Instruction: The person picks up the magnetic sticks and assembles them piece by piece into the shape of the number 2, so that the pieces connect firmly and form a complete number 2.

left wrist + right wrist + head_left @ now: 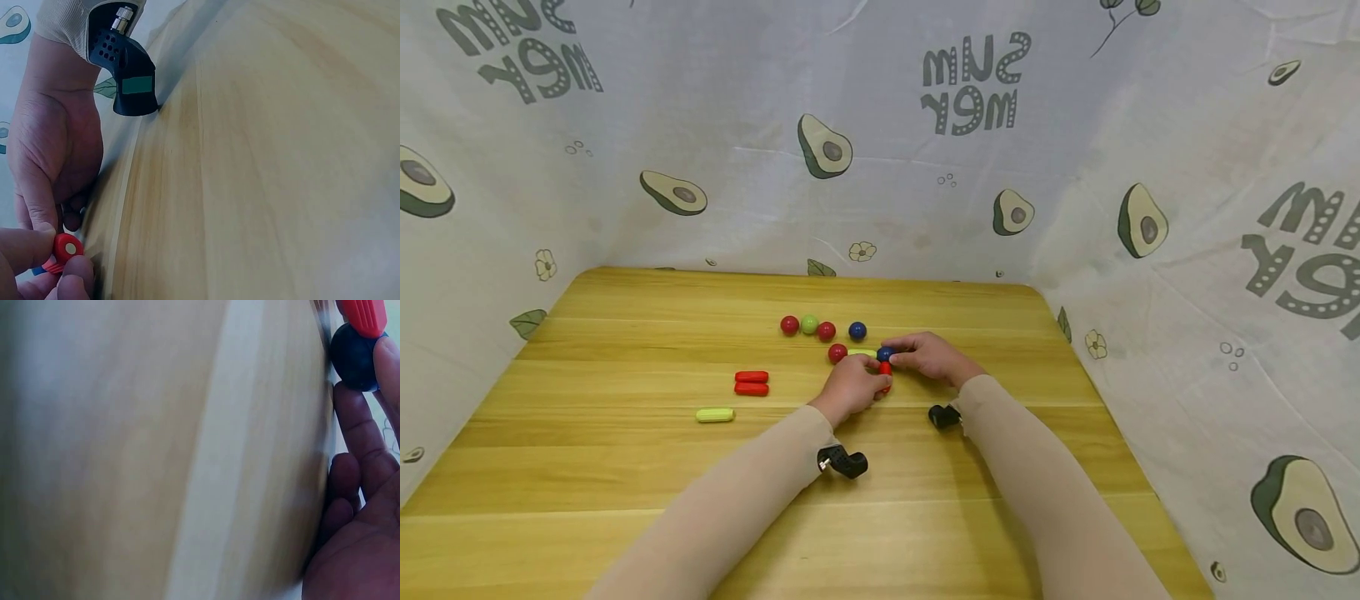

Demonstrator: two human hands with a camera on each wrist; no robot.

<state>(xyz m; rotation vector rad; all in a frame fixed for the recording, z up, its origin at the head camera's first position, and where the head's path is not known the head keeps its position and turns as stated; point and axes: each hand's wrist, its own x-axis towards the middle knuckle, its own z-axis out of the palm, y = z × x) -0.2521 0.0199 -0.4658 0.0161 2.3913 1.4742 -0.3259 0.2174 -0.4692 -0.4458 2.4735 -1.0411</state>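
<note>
My left hand [852,388] pinches a short red rod [885,368] between thumb and fingers; its pale round end [70,248] shows in the left wrist view. With its thumb and fingertips, my right hand [934,357] grips a dark blue ball [353,359]. The far end of the red rod meets that ball, seen closely in the right wrist view. From the ball's left side a yellow-green rod [861,352] extends to a red ball [838,354], forming a row. Fingers partly cover the red rod in the head view.
Behind the hands sit a red ball [789,326], a green ball [808,324], another red ball [827,332] and a blue ball [857,331]. Two red rods [751,389] and a yellow-green rod [715,415] lie left on the wooden table [587,467]. A printed cloth [737,100] hangs behind.
</note>
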